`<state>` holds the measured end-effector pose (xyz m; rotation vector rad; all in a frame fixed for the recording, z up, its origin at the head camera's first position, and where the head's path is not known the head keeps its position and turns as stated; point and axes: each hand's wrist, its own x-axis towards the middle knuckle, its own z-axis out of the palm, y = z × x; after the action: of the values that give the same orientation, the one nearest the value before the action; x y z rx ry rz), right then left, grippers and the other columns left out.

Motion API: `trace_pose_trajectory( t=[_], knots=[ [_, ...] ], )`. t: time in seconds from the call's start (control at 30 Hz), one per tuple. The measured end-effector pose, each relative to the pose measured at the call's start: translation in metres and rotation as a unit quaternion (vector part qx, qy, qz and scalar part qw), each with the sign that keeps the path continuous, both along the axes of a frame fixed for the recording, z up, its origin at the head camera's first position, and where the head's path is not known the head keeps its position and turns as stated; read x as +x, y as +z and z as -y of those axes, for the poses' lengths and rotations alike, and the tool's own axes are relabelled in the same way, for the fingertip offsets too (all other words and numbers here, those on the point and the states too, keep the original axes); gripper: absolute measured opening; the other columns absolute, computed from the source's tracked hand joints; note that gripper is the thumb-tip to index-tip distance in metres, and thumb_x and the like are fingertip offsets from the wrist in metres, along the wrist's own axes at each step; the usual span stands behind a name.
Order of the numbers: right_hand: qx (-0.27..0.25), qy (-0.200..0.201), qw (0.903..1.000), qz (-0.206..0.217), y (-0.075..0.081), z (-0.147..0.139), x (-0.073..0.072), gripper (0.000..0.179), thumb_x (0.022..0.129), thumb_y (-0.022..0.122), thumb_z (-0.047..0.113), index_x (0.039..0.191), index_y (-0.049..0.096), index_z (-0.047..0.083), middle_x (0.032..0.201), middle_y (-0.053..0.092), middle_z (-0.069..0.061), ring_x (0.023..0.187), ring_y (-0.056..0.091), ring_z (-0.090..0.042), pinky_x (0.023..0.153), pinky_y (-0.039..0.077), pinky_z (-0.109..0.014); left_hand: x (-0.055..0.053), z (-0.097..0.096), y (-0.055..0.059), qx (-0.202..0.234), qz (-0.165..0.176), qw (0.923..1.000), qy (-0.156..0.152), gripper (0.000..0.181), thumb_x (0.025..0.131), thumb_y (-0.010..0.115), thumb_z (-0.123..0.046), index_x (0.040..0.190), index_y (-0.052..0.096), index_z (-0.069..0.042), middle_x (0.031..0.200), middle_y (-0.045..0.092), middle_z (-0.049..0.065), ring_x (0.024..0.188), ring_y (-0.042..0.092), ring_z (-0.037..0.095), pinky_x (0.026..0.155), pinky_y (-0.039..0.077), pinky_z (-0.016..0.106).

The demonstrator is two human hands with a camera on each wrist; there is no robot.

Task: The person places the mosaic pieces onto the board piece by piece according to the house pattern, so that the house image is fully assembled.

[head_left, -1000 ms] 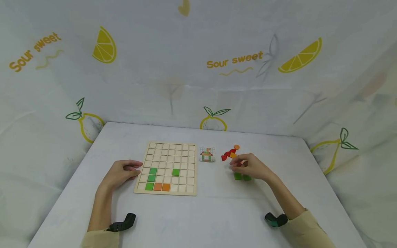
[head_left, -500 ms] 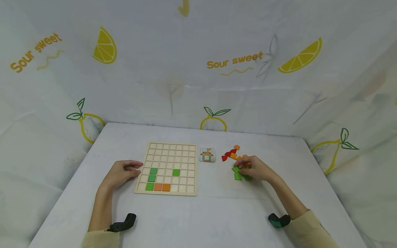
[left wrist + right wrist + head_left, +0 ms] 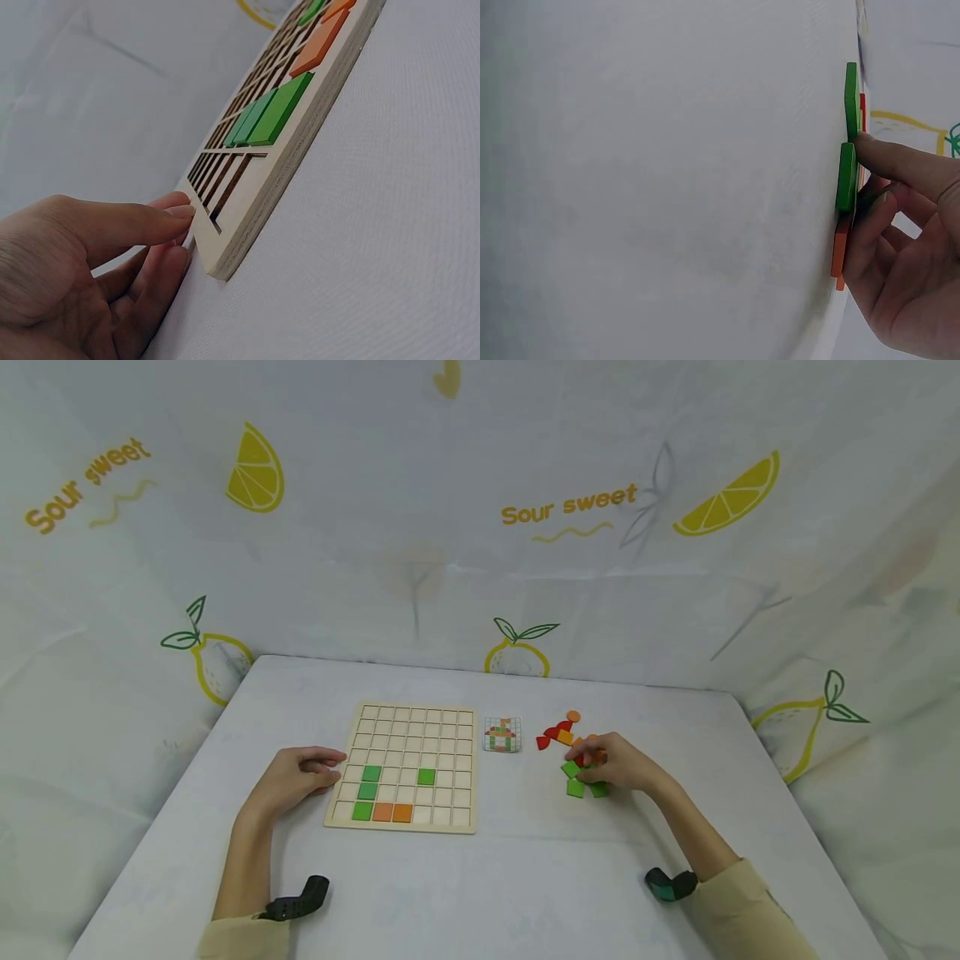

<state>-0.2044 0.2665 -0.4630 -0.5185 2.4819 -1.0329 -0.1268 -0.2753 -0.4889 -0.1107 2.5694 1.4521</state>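
On the worktop (image 3: 525,893), my right hand (image 3: 624,765) touches green tiles (image 3: 575,788), grip unclear; my left hand (image 3: 287,779), unclenched, touches the left edge of the board (image 3: 442,746). I'd pinch one, lightly.

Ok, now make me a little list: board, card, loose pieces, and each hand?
board: wooden grid with four green squares and two orange squares
card: small, patterned, just right of the board
loose pieces: green, red and orange, right of the card
left hand: touching the board's left edge
right hand: at the loose pieces; can't tell if it holds one
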Motion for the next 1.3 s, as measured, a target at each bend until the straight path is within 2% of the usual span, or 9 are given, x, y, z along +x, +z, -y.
trace_pose_trajectory(
  t=[0.33, 0.6, 1.3],
  knots=[
    [0.013, -0.03, 0.9991, 0.028, -0.0041, -0.0027, -0.0075, 0.028, 0.094, 0.084, 0.01, 0.12, 0.078, 0.003, 0.098, 0.061, -0.008, 0.103, 0.053, -0.025, 0.07, 0.049, -0.022, 0.0001, 0.0008, 0.0003, -0.003, 0.006, 1.0, 0.004, 0.04, 0.098, 0.079, -0.011, 0.134, 0.072, 0.004, 0.104, 0.079, 0.012, 0.09, 0.068, 0.01, 0.075, 0.057, 0.019],
    [0.03, -0.032, 0.9989, 0.017, -0.0069, 0.0007, -0.0086, 0.024, 0.093, 0.086, 0.014, 0.114, 0.078, 0.004, 0.091, 0.057, -0.005, 0.096, 0.052, -0.023, 0.067, 0.046, -0.022, 0.0001, 0.0013, 0.0009, 0.003, 0.009, 1.0, 0.003, 0.04, 0.098, 0.078, -0.011, 0.134, 0.071, 0.005, 0.103, 0.079, 0.011, 0.089, 0.069, 0.01, 0.075, 0.058, 0.02],
    [0.037, -0.01, 0.9992, 0.008, -0.0061, 0.0031, -0.0096, 0.024, 0.092, 0.088, 0.015, 0.111, 0.078, 0.006, 0.09, 0.06, -0.004, 0.093, 0.054, -0.022, 0.068, 0.048, -0.023, -0.001, 0.001, 0.0, 0.003, 0.013, 0.9999, 0.008, 0.04, 0.098, 0.079, -0.011, 0.134, 0.072, 0.004, 0.102, 0.077, 0.009, 0.088, 0.067, 0.009, 0.075, 0.058, 0.019]
  ],
)
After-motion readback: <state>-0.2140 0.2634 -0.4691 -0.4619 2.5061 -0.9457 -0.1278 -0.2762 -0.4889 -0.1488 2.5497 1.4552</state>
